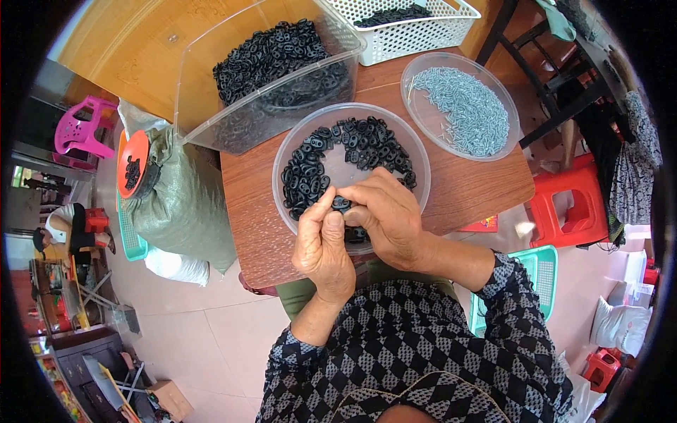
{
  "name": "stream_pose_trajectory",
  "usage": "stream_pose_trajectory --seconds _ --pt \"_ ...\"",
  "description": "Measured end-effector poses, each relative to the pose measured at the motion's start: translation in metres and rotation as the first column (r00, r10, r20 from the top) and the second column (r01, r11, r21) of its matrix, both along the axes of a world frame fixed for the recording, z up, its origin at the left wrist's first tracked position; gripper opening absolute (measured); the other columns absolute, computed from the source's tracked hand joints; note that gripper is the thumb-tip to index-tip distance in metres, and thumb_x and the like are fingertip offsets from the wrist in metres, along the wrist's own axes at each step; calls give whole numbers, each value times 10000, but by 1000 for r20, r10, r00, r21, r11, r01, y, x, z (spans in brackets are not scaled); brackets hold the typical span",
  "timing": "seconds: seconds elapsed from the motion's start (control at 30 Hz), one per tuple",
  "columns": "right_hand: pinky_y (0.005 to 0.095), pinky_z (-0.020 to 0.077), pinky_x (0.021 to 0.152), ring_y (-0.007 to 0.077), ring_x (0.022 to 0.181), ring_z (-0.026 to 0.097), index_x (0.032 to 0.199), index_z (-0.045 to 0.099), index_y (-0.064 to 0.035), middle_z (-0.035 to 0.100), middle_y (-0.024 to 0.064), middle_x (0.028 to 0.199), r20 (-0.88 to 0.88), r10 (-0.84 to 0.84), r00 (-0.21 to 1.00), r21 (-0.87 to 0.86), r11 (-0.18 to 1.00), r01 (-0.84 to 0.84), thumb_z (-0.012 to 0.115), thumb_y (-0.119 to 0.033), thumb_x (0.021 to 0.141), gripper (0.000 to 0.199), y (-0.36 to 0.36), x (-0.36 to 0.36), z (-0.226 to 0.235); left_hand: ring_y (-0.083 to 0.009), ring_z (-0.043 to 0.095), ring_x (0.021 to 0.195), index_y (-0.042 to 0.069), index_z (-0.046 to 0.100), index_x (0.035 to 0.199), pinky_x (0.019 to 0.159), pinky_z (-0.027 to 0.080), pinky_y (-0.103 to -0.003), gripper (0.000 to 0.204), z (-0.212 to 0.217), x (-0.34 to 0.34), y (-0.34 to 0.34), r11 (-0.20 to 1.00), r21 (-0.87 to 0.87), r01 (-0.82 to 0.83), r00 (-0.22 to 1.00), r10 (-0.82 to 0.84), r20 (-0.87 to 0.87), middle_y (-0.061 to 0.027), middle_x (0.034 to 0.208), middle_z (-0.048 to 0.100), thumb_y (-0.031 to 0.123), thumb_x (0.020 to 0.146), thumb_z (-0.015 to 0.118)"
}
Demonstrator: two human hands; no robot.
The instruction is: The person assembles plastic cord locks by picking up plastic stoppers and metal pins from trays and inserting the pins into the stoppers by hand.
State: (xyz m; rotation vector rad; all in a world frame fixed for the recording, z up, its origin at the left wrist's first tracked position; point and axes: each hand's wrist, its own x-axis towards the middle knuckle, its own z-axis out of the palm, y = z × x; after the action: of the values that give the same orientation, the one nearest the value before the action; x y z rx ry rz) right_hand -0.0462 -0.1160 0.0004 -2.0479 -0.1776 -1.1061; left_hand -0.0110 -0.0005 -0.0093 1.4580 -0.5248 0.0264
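My left hand [326, 252] and my right hand [389, 220] meet over a round clear tub [425, 166]. Between their thumbs and fingertips is a small oval black plastic piece [341, 203] with holes through it; both hands are closed on it. Whether a screw is also pinched there is hidden by the fingers. Many similar black pieces [303, 169] lie in a ring inside the tub, around its bare middle. To the right, a shallow round clear dish [513, 120] holds a heap of small silvery screws [469, 106].
Behind the tub stand a large clear bin [243, 134] of black pieces and a white perforated basket [423, 37]. All rest on a brown wooden table [247, 218]. A full green sack [190, 204] stands left, a red stool [568, 204] right, a teal basket [546, 282] below.
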Motion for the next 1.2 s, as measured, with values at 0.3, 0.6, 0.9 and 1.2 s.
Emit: stream_pose_trajectory --seconds 0.3,0.6,0.9,1.2 --pt "350 415 596 256 678 509 970 581 29 567 116 789 0 -14 1000 110 994 13 642 -24 754 230 9 -3 8 -99 569 855 -44 602 1148 767 475 -228 271 11 1 1 996 -92 11 1000 -11 6 -87 1079 638 88 912 585" --pt "332 414 594 226 660 529 983 597 48 603 93 797 18 -9 1000 70 998 8 635 -28 780 220 10 -2 5 -108 568 823 -74 577 1093 745 490 -241 247 -4 -2 -3 988 21 -156 962 147 230 -108 1002 629 112 932 560" --pt "362 400 547 268 624 503 931 564 36 551 108 728 96 -13 995 62 998 7 649 40 647 297 7 -1 3 -106 527 692 -71 616 1051 635 460 -224 189 -1 -4 -5 988 -14 -152 972 152 181 -76 848 601 51 921 554" --pt "370 402 602 279 672 502 946 572 29 566 124 778 -129 14 992 52 999 -7 640 31 700 254 -20 -17 -3 -70 559 662 -46 587 1117 607 476 -205 212 5 -3 -11 983 54 178 977 -170 -125 -34 776 611 45 934 531"
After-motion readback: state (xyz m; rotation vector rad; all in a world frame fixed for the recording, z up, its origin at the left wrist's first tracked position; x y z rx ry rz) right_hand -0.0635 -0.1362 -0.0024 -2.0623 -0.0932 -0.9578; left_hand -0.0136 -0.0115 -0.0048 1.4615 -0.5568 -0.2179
